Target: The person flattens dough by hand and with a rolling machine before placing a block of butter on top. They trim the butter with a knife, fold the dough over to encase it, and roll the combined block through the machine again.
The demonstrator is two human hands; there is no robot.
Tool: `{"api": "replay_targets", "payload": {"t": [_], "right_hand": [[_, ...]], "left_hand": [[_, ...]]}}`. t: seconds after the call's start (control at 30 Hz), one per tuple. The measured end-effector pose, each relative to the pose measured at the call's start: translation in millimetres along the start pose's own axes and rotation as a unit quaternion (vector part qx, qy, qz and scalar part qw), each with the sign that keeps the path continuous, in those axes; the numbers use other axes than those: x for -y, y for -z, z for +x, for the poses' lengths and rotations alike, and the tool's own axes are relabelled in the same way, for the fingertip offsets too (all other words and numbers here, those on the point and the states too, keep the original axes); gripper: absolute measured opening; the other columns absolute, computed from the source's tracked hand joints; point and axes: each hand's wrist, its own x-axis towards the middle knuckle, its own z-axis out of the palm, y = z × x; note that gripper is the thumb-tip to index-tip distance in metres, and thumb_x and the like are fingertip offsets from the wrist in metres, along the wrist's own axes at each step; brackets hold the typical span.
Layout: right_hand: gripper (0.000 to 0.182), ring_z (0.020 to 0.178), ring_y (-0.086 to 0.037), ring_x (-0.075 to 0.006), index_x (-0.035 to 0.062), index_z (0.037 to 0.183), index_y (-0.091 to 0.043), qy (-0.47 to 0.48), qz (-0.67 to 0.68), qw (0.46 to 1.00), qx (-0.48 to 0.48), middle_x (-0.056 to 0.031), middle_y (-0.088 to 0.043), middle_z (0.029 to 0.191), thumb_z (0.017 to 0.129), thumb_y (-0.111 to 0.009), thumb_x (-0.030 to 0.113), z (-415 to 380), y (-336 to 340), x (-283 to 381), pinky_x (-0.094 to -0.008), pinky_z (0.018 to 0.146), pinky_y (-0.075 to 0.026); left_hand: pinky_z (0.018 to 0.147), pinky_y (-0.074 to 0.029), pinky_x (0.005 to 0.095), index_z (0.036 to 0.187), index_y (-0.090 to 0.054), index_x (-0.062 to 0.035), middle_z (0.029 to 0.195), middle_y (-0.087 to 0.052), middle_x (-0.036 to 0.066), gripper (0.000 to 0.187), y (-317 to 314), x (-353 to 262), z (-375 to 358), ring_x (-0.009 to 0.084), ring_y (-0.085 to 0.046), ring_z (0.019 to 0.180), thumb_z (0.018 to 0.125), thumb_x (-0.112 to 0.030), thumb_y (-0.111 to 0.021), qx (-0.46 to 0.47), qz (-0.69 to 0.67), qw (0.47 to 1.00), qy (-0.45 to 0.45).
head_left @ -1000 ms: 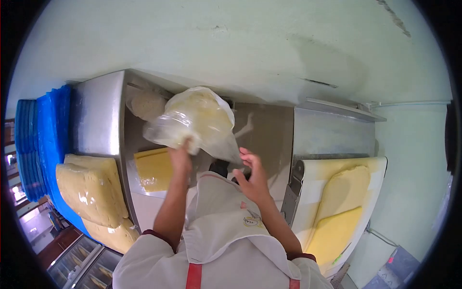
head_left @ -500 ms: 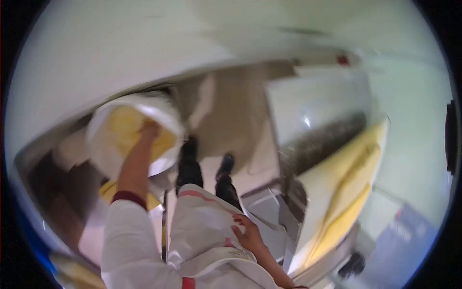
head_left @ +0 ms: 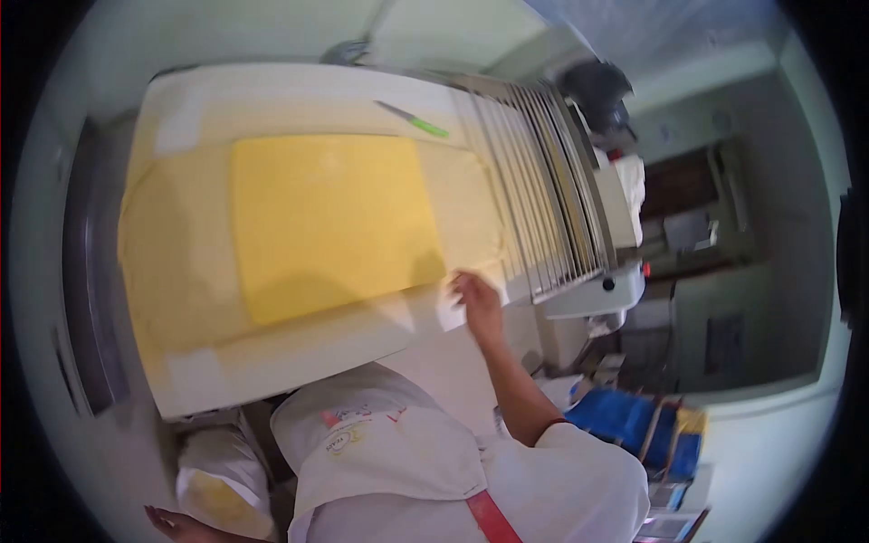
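A large oblong sheet of pale dough (head_left: 186,244) lies on the board, with a smooth yellow slab (head_left: 335,226) on its middle. My right hand (head_left: 475,294) hovers at the near right edge of the dough, fingers loosely bent and apart, with nothing visible in them. At the bottom left, my left hand (head_left: 172,523) is low beside a white bag (head_left: 208,457) with yellowish contents, its visible fingers apart. A knife with a green handle (head_left: 428,127) rests beyond the dough.
The floury white board (head_left: 272,380) adjoins a metal roller grid (head_left: 543,181) on the right. Beyond the grid is a dark machine part (head_left: 593,90). A blue crate or bag (head_left: 625,425) stands at the lower right, and a doorway area is behind.
The view has swung from the floor and bag to the dough on the board. My left hand is out of the bag's opening; my right hand is now beside the dough.
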Motion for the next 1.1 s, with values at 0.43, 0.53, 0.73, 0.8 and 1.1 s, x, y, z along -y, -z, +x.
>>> {"api": "replay_targets", "payload": {"t": [0.43, 0.53, 0.73, 0.8, 1.1], "right_hand": [[0.031, 0.092, -0.056, -0.013, -0.0076, 0.113, -0.059, -0.237, 0.445, 0.862, -0.055, -0.0085, -0.062, 0.105, 0.084, -0.066, 0.002, 127, 79, -96, -0.0252, 0.08, -0.044], [0.03, 0.092, -0.057, -0.0148, -0.0035, 0.114, -0.057, -0.168, 0.368, 0.902, -0.149, -0.0089, -0.061, 0.108, 0.085, -0.065, 0.001, 126, 62, -94, -0.0261, 0.079, -0.045], [0.046, 0.113, -0.056, -0.0225, -0.0014, 0.133, -0.04, -0.266, 0.554, 0.782, -0.107, -0.013, -0.055, 0.123, 0.09, -0.057, 0.0, 137, 63, -80, -0.0364, 0.095, -0.049], [0.047, 0.114, -0.056, -0.024, -0.0016, 0.135, -0.039, -0.296, 0.564, 0.764, -0.105, -0.0138, -0.055, 0.125, 0.091, -0.056, 0.0, 139, 66, -71, -0.0375, 0.096, -0.049], [0.056, 0.115, -0.055, -0.0259, -0.0011, 0.138, -0.036, -0.261, 0.534, 0.8, -0.08, -0.0153, -0.053, 0.127, 0.087, -0.06, -0.002, 131, 76, -38, -0.0383, 0.096, -0.049]], "left_hand": [[0.095, -0.046, 0.0345, 0.114, -0.063, -0.002, 0.114, -0.065, 0.013, 0.028, -256, -662, -325, 0.0261, -0.061, 0.108, 0.088, -0.013, -0.064, 0.601, -0.359, 0.523, -0.487], [0.104, -0.039, 0.0426, 0.125, -0.054, 0.001, 0.124, -0.058, 0.022, 0.047, -320, -692, -428, 0.0366, -0.052, 0.119, 0.089, -0.027, -0.062, 0.509, -0.291, 0.498, -0.639], [0.097, -0.042, 0.0464, 0.122, -0.056, 0.0023, 0.114, -0.061, 0.024, 0.069, -338, -753, -484, 0.0391, -0.055, 0.112, 0.081, -0.053, -0.064, 0.644, -0.008, 0.477, -0.598], [0.094, -0.044, 0.0463, 0.112, -0.061, 0.0025, 0.109, -0.063, 0.022, 0.067, -335, -761, -482, 0.0378, -0.058, 0.107, 0.08, -0.056, -0.061, 0.669, 0.004, 0.441, -0.598], [0.08, -0.048, 0.0431, 0.086, -0.07, -0.0027, 0.08, -0.066, 0.016, 0.054, -320, -745, -456, 0.0313, -0.063, 0.083, 0.079, -0.055, -0.064, 0.638, -0.165, 0.517, -0.546]]}}
